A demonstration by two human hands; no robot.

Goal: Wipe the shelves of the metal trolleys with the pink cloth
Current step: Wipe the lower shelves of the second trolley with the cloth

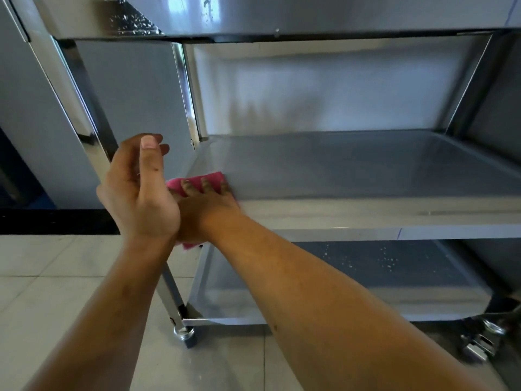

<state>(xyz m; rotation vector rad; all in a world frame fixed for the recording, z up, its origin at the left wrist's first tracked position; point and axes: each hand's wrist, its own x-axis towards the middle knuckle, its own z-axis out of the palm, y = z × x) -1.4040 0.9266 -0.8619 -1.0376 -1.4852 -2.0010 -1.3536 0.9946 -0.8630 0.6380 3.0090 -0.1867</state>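
Right hand [208, 204] fingers [207, 185] lie spread and flat, pressing the pink cloth [210, 179] onto the middle shelf's [352, 167] front-left corner. Left hand [138, 190] hovers beside it, loosely curled, holding nothing. The cloth looks soft, light, bunchable; a flat palm should steer it best.

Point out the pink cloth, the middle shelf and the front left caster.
pink cloth [210, 179]: head view, the fold showing beyond the fingertips.
middle shelf [352, 167]: head view, bare centre of the tray floor.
front left caster [186, 335]: head view, the wheel under the corner leg.
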